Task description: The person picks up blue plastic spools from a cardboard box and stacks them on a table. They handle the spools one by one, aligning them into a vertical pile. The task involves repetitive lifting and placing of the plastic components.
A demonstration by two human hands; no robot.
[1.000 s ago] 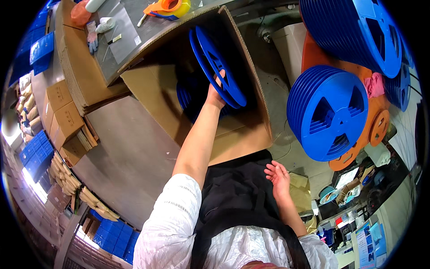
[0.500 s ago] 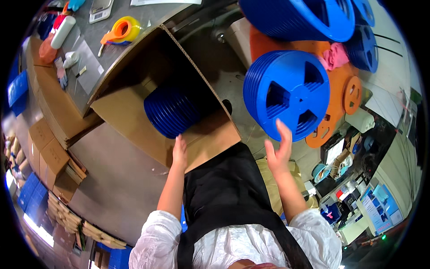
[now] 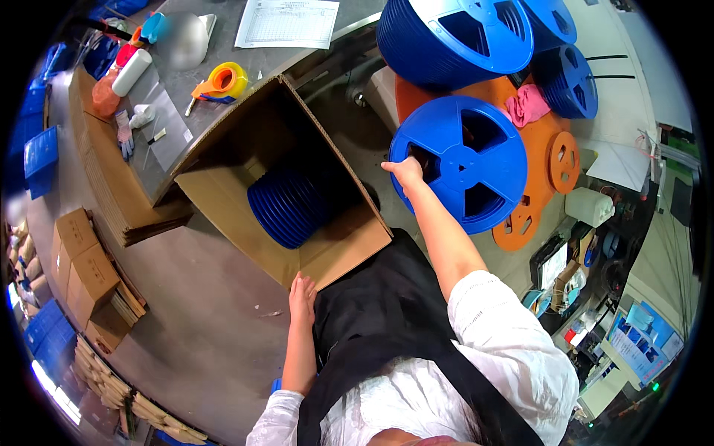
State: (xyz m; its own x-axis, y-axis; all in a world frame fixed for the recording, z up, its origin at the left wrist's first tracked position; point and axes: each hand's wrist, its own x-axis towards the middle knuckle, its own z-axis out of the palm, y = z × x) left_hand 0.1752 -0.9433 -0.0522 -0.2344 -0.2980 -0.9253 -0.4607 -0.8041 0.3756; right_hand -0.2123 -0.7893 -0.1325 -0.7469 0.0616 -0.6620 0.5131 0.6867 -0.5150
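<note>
An open cardboard box (image 3: 342, 256) stands in front of me with a stack of ribbed blue plastic reels (image 3: 286, 208) inside, its far part in shadow. At the box's near lower corner, my left hand (image 3: 301, 299) rests against the edge, its fingers stretched out and holding nothing. To the right of the box sits another stack of blue reels (image 3: 476, 134), with wedge-shaped openings in its top face. My right hand (image 3: 407, 175) grips it at the left opening. The thumb sticks out over the rim, while the other fingers are mostly hidden inside the opening.
Beyond the reels an orange surface (image 3: 416, 93) carries larger blue reel stacks (image 3: 476, 33) and a pink cloth (image 3: 528, 105). The grey table (image 3: 282, 63) at upper left bears a tape dispenser (image 3: 222, 82) and a printed sheet (image 3: 288, 24). Flattened cardboard (image 3: 111, 186) leans below it.
My right hand has moved up and left from the near side of the right stack into its left opening and taken hold. My left hand has shifted down along the box's near corner.
</note>
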